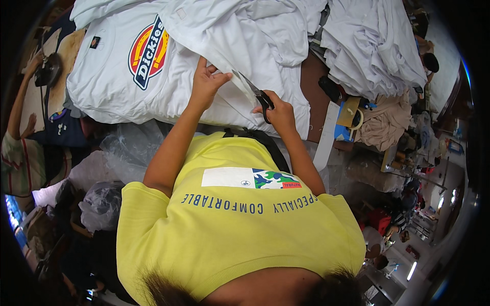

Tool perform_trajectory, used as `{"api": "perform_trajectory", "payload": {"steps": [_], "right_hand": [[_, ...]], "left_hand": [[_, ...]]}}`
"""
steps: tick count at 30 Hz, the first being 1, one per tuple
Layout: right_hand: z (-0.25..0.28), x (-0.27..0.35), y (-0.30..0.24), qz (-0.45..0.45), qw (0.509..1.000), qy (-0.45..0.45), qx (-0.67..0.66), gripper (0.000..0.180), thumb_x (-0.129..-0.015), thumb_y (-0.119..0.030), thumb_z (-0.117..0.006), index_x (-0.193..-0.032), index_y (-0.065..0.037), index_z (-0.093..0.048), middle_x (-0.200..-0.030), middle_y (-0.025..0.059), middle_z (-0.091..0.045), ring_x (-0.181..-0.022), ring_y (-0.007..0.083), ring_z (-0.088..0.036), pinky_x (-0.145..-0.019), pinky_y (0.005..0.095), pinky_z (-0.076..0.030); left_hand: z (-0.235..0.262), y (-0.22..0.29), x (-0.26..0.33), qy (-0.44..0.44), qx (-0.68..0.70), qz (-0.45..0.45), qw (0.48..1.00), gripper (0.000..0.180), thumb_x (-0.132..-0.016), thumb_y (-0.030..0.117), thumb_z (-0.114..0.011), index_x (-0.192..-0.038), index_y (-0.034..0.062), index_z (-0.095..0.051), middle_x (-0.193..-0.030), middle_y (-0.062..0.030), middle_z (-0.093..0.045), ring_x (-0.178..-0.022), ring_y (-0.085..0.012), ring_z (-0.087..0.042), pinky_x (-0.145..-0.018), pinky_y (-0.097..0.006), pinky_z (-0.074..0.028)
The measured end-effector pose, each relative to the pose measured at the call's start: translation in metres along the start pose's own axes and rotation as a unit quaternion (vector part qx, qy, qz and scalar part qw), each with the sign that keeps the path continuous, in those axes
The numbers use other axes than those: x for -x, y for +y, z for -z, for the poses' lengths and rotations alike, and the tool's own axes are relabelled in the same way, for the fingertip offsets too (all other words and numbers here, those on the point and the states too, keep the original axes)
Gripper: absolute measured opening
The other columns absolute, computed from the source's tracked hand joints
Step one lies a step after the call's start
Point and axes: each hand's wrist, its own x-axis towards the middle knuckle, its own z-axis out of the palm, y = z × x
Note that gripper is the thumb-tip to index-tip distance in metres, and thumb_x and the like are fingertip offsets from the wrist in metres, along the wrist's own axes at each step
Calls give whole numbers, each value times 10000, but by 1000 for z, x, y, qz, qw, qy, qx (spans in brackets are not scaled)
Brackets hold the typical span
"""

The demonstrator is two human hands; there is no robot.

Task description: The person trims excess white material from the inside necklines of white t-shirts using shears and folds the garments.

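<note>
A: Where are the scissors [258,94]?

B: In the right hand [278,113], fingers clamped through the black handles, blades parted and pointing up and left over the white garment [245,48] spread on the bench [314,86]. The blades sit right at a fold of the cloth, so the grip looks set for trimming close along it.

A: And the left hand [206,84]?

B: Closed on the same white cloth just beside the blade tips, thumb and fingers pinching a fold. I'd judge it holds the fabric taut and raised so the blades meet a firm edge instead of loose folds.

A: What lies around that?

B: To the left, touching the same heap, a white shirt with a round red, yellow and blue emblem [148,51], lying flat with the print up. To the right, well apart across a bare brown strip of bench, another pile of white garments [372,46]. A beige cloth [383,122] hangs near the bench's right end.

A: Anyone else nearby?

B: A person's arm [20,97] at the far left edge, by a dark tool; their work is too small to tell.
</note>
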Motion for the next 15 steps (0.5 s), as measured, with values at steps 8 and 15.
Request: {"api": "perform_trajectory", "payload": {"steps": [8, 15], "right_hand": [[7, -19, -33, 7, 998, -14, 55, 669, -549, -426, -781, -1084, -88, -563, -751, 83, -604, -562, 225, -545, -528, 326, -439], [-3, -7, -11, -4, 1000, 2, 1, 522, -600, -303, -788, -1036, -106, -579, -597, 83, -572, -522, 242, -577, -507, 325, -441]], "left_hand": [[9, -2, -1, -34, 9, 12, 999, 809, -725, -126, -598, -1384, 64, -170, -1122, -194, -541, -927, -232, -624, -824, -296, -504], [8, 0, -5, -8, 6, -6, 1000, 818, -734, -111, -607, -1394, 80, -163, -1128, -187, -534, -912, -204, -623, -801, -283, -505]]}}
